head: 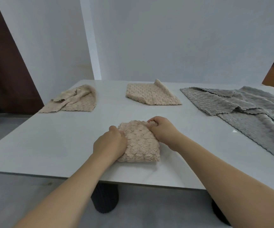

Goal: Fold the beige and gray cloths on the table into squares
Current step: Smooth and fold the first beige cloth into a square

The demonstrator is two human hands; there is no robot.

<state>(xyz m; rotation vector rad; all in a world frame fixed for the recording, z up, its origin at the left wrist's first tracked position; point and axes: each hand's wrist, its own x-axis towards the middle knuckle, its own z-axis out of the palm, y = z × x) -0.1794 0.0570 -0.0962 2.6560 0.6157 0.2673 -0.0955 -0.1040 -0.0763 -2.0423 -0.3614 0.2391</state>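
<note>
Both hands pinch the beige cloth (140, 142) at the table's (50, 142) near edge: left hand (110, 142) its left side, right hand (161, 130) its far corner. Best to align edges squarely, then press flat.

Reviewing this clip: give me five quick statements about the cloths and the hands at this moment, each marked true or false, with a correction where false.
1. Both hands are on the beige cloth nearest the person. True: the left hand and right hand grip its edges.
2. The gray cloths are folded into neat squares. False: they lie spread and rumpled on the right of the table.
3. Three beige cloths are on the table. True.
4. The far left beige cloth is folded flat. False: it lies crumpled.
5. The far middle beige cloth has one corner turned up. True.
</note>
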